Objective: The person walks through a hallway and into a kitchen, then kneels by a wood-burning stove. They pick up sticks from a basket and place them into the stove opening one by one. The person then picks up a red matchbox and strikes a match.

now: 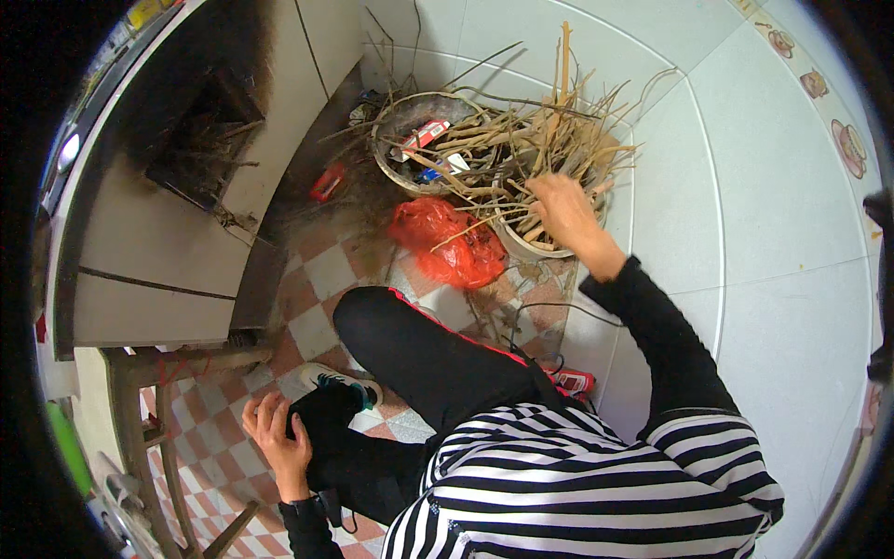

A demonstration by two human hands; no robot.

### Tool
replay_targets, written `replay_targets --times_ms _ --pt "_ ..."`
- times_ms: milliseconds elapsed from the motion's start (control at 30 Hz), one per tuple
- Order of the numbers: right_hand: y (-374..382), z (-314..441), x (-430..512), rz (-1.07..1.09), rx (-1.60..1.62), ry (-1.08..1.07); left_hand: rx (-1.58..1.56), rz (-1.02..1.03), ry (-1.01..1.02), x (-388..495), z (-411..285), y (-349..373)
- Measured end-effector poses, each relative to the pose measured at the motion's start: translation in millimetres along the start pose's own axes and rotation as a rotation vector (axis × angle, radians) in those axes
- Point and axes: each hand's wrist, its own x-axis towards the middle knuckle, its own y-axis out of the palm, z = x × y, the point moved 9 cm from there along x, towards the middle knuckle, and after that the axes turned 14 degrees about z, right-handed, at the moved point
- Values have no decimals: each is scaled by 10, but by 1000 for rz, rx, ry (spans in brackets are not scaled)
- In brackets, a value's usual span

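Observation:
My right hand (564, 213) reaches over a bucket (520, 244) packed with dry sticks (559, 140); its fingertips are at the sticks, and whether they grip one cannot be told. Near my knee, my left hand (276, 433) has its fingers apart and holds nothing. Beside the bucket stands a round basin (380, 157) with sticks lying across it and a red-and-white carton (426, 136) and a blue-and-white packet (443, 169) inside. A crumpled red plastic bag (454, 244) lies on the floor in front of both.
At the left is a tiled stove with a blackened opening (209, 140), twigs poking out of it. A red packet (327, 183) lies on the sooty floor beside it. A wooden stool (167, 419) stands at lower left. A white tiled wall (768, 209) rises at the right. A cable (566, 305) crosses near my leg.

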Motion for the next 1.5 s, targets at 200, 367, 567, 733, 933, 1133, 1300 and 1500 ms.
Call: replay_targets --times_ms 200,367,567,733,933,1133,1300,1500 --pt "431 -524 190 834 -140 407 2 -7 24 -24 -39 3" --pt "573 -878 187 938 -105 613 -28 0 -24 -34 8 -5" --pt "164 -1051 212 569 -224 375 -45 8 -25 -14 23 1" --pt "-868 -728 380 341 -385 403 -48 -18 -11 -8 14 3" --pt "-2105 335 96 93 -453 255 -62 -24 -4 -26 22 -19" --pt "-2287 759 -66 -69 -122 94 -58 -70 5 -55 15 -90" --pt "-1692 848 286 -117 418 -96 -82 -37 -9 -4 30 -72" --pt "-276 1543 1706 214 1516 -132 -97 50 -58 112 66 -21"
